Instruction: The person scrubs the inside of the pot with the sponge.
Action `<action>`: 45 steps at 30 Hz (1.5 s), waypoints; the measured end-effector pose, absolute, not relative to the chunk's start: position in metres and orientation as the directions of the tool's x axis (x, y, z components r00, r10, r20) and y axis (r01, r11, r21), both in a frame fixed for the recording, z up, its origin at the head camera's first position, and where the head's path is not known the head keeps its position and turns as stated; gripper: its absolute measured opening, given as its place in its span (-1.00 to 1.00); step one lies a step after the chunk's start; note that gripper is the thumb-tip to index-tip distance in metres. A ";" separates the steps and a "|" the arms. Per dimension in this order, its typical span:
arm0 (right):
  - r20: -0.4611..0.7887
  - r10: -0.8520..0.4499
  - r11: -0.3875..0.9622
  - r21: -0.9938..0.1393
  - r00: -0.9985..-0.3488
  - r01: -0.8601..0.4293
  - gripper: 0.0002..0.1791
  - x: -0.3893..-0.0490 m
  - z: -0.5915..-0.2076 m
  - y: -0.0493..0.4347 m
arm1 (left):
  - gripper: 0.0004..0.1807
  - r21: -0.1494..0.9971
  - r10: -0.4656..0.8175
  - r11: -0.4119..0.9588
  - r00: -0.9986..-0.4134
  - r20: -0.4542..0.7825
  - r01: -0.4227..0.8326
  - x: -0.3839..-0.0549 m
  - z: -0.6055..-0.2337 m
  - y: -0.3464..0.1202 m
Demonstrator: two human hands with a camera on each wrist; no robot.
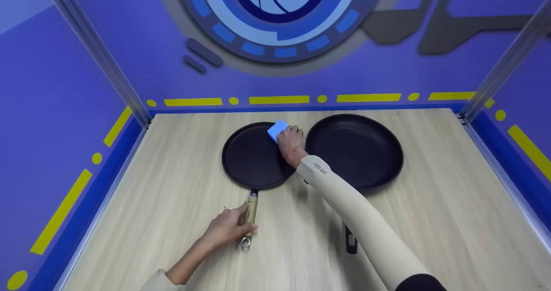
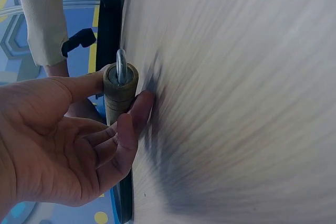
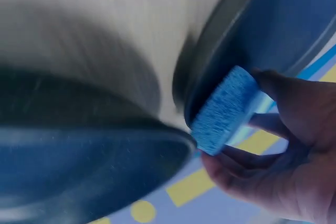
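Note:
A flat black pan (image 1: 254, 157) with a wooden handle (image 1: 251, 209) lies left of centre on the table. My left hand (image 1: 228, 227) grips that handle, thumb on one side and fingers curled on the other; the metal hanging ring (image 2: 122, 66) pokes out at its end. In my right hand (image 1: 291, 142) a blue sponge (image 3: 224, 111) is pinched between thumb and fingers. The sponge sits at the flat pan's far right rim, overlapping the pan in the head view. My right forearm crosses over part of the larger black frying pan (image 1: 353, 149).
The frying pan stands close to the right of the flat pan, its black handle (image 1: 351, 239) pointing toward me, partly behind my sleeve. Blue panels with yellow marks (image 1: 280, 99) wall in the wooden table (image 1: 434, 205) at the back and sides.

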State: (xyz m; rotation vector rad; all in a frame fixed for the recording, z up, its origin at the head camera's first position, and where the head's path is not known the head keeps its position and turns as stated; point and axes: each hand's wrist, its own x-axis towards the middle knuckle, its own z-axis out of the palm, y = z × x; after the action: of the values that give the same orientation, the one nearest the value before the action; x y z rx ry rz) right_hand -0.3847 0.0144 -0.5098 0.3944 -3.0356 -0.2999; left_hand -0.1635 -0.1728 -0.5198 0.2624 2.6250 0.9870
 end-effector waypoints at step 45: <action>0.060 -0.576 0.816 -0.021 -0.815 -0.578 -0.34 -0.363 -0.525 -0.049 | -0.16 0.659 0.287 0.745 -0.941 -0.180 0.101 -0.163 -0.518 -0.173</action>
State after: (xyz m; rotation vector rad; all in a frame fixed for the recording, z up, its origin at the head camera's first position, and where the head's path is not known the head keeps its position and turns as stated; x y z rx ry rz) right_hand -0.3629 -0.0485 -0.5253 0.9359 -2.9445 0.0587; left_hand -0.1629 -0.1731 -0.5178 0.3044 2.6758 0.9884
